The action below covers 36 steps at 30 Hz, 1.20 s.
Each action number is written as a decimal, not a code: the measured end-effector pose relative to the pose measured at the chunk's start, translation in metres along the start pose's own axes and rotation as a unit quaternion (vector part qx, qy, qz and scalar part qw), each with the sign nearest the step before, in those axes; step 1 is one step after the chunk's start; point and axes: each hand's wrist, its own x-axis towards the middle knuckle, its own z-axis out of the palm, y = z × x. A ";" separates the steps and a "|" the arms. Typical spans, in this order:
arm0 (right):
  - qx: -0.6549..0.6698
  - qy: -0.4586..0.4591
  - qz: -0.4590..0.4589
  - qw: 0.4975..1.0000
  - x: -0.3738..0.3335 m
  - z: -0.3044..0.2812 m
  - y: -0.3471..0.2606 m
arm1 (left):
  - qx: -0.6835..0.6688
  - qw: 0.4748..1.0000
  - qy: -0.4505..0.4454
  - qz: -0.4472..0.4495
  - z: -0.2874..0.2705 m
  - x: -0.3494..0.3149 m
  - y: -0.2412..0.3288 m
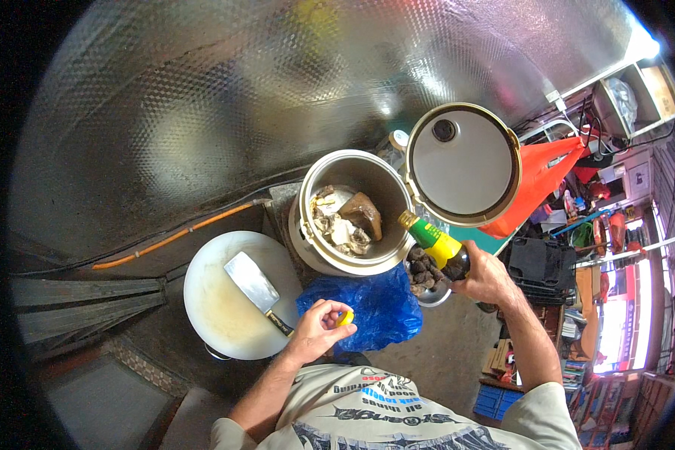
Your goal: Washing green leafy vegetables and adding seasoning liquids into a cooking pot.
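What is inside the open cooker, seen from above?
Inside the cooker, a brown chunk and pale, irregular pieces are visible. Whatever lies beneath them is hidden. The bottle covers part of the cooker's rim.

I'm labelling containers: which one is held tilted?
The dark, green-necked bottle, in the right hand; the open cooker and small metal bowl aren't held.

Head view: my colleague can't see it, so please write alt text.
A right hand holds a dark bottle, neck tilted toward an open pot of brown and pale food pieces; the left hand holds a yellow cap. A cleaver lies on a round white surface.
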 end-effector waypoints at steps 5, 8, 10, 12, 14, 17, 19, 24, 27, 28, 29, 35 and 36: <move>-0.022 -0.001 0.003 1.000 0.003 -0.005 -0.005 | 0.009 1.000 0.004 -0.002 -0.002 -0.001 0.001; -0.038 -0.021 0.004 0.999 0.005 -0.007 -0.004 | 0.009 1.000 0.004 -0.002 -0.003 -0.001 -0.001; -0.033 -0.005 -0.006 0.999 0.007 -0.004 0.000 | 0.005 1.000 0.003 -0.002 -0.003 -0.001 0.000; -0.039 -0.008 -0.007 0.999 0.008 -0.006 -0.002 | 0.000 1.000 0.006 -0.003 -0.003 0.000 -0.001; -0.044 -0.012 -0.008 0.999 0.009 -0.006 -0.004 | -0.005 1.000 0.009 -0.003 -0.005 0.000 -0.002; -0.038 0.002 0.004 0.999 0.009 -0.006 -0.005 | 0.005 1.000 0.006 -0.002 -0.005 0.000 -0.001; -0.046 -0.017 0.006 0.999 0.010 -0.009 -0.008 | 0.013 1.000 0.009 -0.002 -0.005 0.000 0.000; -0.044 -0.009 0.001 0.999 0.010 -0.009 -0.003 | 0.006 1.000 0.010 0.004 -0.006 0.001 0.002; -0.050 0.013 -0.026 0.998 0.013 -0.011 0.000 | 0.007 1.000 0.010 0.003 -0.006 0.002 0.001; -0.054 0.014 -0.031 0.998 0.014 -0.012 0.000 | 0.010 1.000 0.010 0.000 -0.007 0.002 0.001; -0.052 -0.003 -0.023 0.998 0.015 -0.012 -0.003 | 0.010 1.000 0.009 0.000 -0.007 0.002 0.001; -0.002 0.011 -0.005 1.000 0.015 -0.011 -0.007 | 0.015 1.000 0.009 0.005 -0.008 0.004 -0.002; -0.002 0.011 -0.005 1.000 0.015 -0.010 -0.005 | 0.005 1.000 0.011 0.006 -0.008 0.004 -0.002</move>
